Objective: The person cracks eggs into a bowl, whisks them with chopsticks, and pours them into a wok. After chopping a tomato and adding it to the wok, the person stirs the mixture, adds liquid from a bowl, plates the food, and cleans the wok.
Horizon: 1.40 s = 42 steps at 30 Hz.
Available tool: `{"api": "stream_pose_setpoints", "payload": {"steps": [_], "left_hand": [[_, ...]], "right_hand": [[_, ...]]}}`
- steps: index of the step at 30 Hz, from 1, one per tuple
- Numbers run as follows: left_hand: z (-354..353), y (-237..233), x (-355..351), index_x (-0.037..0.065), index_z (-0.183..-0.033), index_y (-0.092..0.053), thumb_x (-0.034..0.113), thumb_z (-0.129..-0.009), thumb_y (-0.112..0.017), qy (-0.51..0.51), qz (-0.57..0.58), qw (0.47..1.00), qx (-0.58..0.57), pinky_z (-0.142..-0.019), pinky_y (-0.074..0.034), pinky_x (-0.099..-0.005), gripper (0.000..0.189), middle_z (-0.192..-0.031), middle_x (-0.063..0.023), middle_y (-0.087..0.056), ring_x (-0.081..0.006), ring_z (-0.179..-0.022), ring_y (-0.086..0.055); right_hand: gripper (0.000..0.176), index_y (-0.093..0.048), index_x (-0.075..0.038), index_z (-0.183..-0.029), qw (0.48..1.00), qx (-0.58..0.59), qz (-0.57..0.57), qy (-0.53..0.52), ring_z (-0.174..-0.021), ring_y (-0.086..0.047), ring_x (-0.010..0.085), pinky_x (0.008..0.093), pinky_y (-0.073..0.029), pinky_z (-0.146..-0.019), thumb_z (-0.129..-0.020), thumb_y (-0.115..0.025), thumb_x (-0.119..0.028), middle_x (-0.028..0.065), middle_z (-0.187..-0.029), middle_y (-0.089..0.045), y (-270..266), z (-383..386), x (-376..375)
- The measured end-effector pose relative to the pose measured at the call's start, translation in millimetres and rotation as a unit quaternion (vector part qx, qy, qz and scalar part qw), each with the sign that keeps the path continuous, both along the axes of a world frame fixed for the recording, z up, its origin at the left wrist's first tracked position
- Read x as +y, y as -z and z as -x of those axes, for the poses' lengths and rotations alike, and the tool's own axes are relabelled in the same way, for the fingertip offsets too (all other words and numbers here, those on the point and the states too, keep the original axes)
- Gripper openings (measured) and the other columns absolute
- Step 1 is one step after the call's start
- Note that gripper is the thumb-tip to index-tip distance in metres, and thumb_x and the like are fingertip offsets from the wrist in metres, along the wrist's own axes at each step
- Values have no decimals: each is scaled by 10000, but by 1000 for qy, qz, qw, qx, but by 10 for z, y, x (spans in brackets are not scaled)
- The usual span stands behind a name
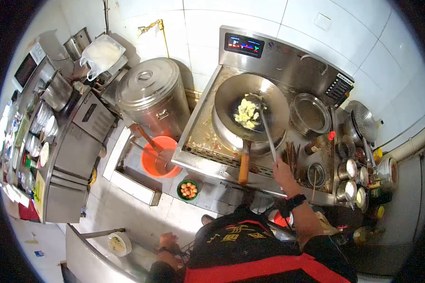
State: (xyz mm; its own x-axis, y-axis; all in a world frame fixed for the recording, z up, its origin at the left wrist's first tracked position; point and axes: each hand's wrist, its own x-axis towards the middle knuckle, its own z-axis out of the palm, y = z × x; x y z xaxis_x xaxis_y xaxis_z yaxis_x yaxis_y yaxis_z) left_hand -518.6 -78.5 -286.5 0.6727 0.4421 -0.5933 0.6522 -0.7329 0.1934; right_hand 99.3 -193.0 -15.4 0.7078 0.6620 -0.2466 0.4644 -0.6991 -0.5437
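My right hand (283,173) grips the end of a long-handled metal ladle (268,132), whose head reaches into the wok (226,101). Pale yellow cooked egg (247,114) lies in the bottom of the wok beside the ladle head, which is partly hidden. The wok's wooden handle (244,162) points toward me, with no hand on it. Down by my body, my left hand (168,241) has its fingers curled in and no object visible in it.
Left of the stove stand a lidded steel pot (148,89), an orange bucket (151,162) and a green bowl of eggs (188,190). Another pan (310,113) and a bottle (316,144) sit right of the wok. Seasoning containers (349,169) line the right side.
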Motion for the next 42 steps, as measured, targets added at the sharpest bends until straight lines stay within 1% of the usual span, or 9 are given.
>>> {"api": "stream_pose_setpoints", "payload": {"steps": [2, 4, 5, 12, 29, 33, 38, 40, 42], "left_hand": [[23, 82, 4, 187, -888, -672, 338, -811, -703, -206, 129, 967, -70, -691, -562, -370, 172, -870, 5, -658, -190, -860, -666], [101, 332, -56, 164, -846, -671, 295, -804, -710, -679, 397, 567, -245, -686, -566, -385, 143, -868, -5, -685, -198, -861, -683], [98, 311, -109, 164, -846, -671, 295, -804, -710, -681, 399, 563, -244, -686, -566, -385, 143, -868, -5, -685, -198, -861, -683], [366, 195, -186, 86, -835, -542, 292, -937, -517, -224, 106, 967, -61, -531, -537, -429, 231, -799, -157, -644, -312, -673, -670], [241, 22, -402, 129, -982, -649, 406, -904, -546, -111, 51, 991, 62, -697, -557, -488, 305, -989, -76, -702, -268, -913, -688], [326, -43, -666, 190, -1003, -727, 297, -861, -558, -539, 253, 723, -350, -775, -562, -399, 245, -1063, -53, -700, -270, -999, -667], [155, -216, -1048, 192, -1021, -733, 321, -876, -541, -563, 243, 709, -349, -741, -567, -378, 272, -1033, -82, -713, -263, -920, -696], [2, -237, -1155, 197, -1044, -729, 342, -879, -536, -236, 38, 968, 82, -748, -566, -382, 292, -1038, -84, -713, -257, -925, -698], [-345, -473, -1296, 202, -1067, -724, 364, -882, -530, -151, 7, 964, 218, -755, -565, -385, 313, -1043, -87, -713, -251, -930, -699]], "right_hand": [[534, -332, -53, -1462, 1000, 26, 9, -9, -837, -633, 442, 483, -490, -739, -986, -465, -256, 318, -938, -627, -155, 166, -88], [534, -343, -80, -1461, 998, 39, -8, -53, -884, -622, 458, 474, -485, -774, -979, -471, -269, 327, -963, -618, -245, 332, -404], [534, -343, -80, -1461, 998, 38, -4, -55, -884, -622, 458, 474, -485, -774, -979, -471, -269, 327, -963, -618, -237, 349, -594], [564, -293, -93, -1487, 994, -84, 60, -26, -875, -601, 497, 503, -483, -754, -976, -471, -252, 315, -914, -626, -190, 167, 13], [600, -279, -98, -1494, 996, -74, 45, -38, -860, -615, 488, 521, -488, -758, -970, -498, -293, 308, -904, -635, 15, 29, -93], [565, -348, -73, -1456, 992, -26, -42, -116, -770, -635, 476, 538, -501, -692, -949, -518, -257, 327, -841, -629, -10, 57, -667], [540, -385, -66, -1438, 994, -20, 89, -62, -894, -632, 450, 445, -495, -753, -949, -520, -249, 316, -951, -625, -808, -313, -674], [552, -369, -59, -1444, 998, -21, 14, -63, -887, -627, 468, 486, -496, -763, -949, -518, -251, 312, -956, -632, -456, -632, -515], [553, -368, -35, -1436, 994, -28, -83, -65, -887, -616, 493, 526, -497, -769, -952, -514, -256, 312, -977, -637, -311, -772, -339]]}}
